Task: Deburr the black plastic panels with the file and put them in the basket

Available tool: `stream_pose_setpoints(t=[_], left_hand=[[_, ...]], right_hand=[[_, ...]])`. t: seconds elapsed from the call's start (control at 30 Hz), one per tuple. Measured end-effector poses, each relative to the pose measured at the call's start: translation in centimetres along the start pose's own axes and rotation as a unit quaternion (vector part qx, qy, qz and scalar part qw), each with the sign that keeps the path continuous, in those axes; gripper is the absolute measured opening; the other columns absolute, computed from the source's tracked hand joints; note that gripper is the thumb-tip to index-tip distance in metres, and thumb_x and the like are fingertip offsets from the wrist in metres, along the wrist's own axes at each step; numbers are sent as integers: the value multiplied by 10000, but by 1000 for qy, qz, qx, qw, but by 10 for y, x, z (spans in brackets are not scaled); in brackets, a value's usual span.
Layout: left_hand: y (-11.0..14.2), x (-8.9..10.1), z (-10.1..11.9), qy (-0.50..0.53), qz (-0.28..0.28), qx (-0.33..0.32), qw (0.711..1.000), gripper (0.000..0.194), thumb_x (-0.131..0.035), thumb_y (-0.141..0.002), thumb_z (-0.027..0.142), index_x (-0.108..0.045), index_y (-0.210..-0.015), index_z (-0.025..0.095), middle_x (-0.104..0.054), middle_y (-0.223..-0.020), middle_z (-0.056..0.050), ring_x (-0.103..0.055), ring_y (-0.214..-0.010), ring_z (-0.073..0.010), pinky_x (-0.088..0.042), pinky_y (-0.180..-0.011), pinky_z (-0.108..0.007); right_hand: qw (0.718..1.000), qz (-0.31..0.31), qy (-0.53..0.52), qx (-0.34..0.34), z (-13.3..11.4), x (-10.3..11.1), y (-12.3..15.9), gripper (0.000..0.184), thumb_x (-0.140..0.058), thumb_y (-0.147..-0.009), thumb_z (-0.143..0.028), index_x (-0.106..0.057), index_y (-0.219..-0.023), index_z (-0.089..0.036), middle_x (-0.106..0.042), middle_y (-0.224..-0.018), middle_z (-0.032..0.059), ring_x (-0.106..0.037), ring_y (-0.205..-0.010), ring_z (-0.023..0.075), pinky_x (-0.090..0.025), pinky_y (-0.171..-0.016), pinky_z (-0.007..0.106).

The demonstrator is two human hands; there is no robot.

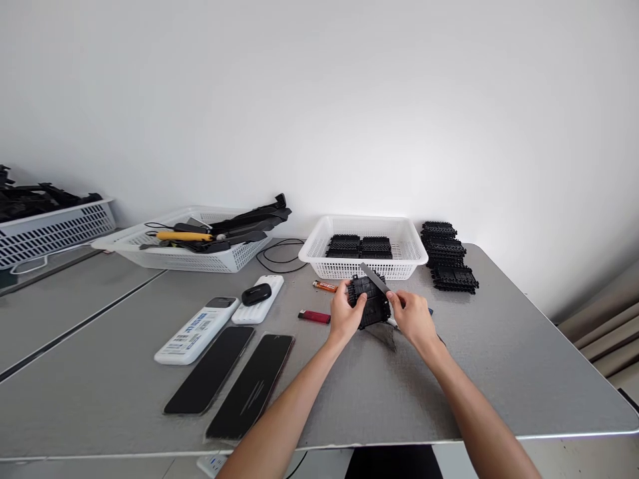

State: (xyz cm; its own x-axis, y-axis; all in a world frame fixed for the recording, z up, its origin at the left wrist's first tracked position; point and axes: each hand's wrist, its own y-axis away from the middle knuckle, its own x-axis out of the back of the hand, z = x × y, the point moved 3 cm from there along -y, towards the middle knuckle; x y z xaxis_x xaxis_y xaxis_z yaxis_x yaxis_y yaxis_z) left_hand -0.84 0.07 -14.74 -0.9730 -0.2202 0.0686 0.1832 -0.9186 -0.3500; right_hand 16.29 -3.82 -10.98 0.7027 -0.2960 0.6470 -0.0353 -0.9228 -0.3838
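My left hand (347,311) grips a black plastic part (372,313) with toothed edges and holds it tilted above the table. My right hand (413,315) pinches a flat grey strip (373,277), perhaps a file or blade, that lies across the part's upper face. Below the hands, a dark pointed piece and a thin white item are partly covered, so I cannot make out their kind. Just beyond is a white basket (364,269) with several similar black parts (360,246) inside. More such parts (444,253) are stacked at its right.
Left of my hands lie an orange lighter (325,287), a red lighter (314,317), two phones (252,389), two white power banks (197,331) and a black case (256,294). Another white basket (219,261) holds black pieces and a yellow-handled tool (184,236). The table edge (549,437) runs nearby.
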Motion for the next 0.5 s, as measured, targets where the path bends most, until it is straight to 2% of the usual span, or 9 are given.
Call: stream_pose_setpoints(t=[0.17,0.33,0.5], left_hand=[[1,1,3,-7,-7,-2,1000,321,-667,-746,314,-529,-1011,197,-671,-828,-40,-654,-750,-206,-483,-702,-303],[0,2,0,-27,12,-1,1000,345,-657,-748,319,-517,-1036,190,-671,-852,-51,-656,-785,-215,-491,-731,-321],[0,3,-1,-18,13,-14,1000,361,-670,-734,327,-530,-1037,189,-669,-871,-45,-655,-805,-207,-493,-749,-316]], right_hand=[[999,-24,-23,9,-3,-1,1,458,-420,-945,-443,-302,-564,-217,-351,-481,-34,-241,-491,117,-189,-513,280],[1000,-5,-18,-5,2,1,0,466,-406,-947,-455,-321,-557,-215,-340,-481,-33,-238,-500,118,-188,-517,282],[999,-34,-35,18,2,-1,-2,478,-415,-938,-472,-332,-547,-209,-338,-484,-35,-260,-510,114,-204,-521,274]])
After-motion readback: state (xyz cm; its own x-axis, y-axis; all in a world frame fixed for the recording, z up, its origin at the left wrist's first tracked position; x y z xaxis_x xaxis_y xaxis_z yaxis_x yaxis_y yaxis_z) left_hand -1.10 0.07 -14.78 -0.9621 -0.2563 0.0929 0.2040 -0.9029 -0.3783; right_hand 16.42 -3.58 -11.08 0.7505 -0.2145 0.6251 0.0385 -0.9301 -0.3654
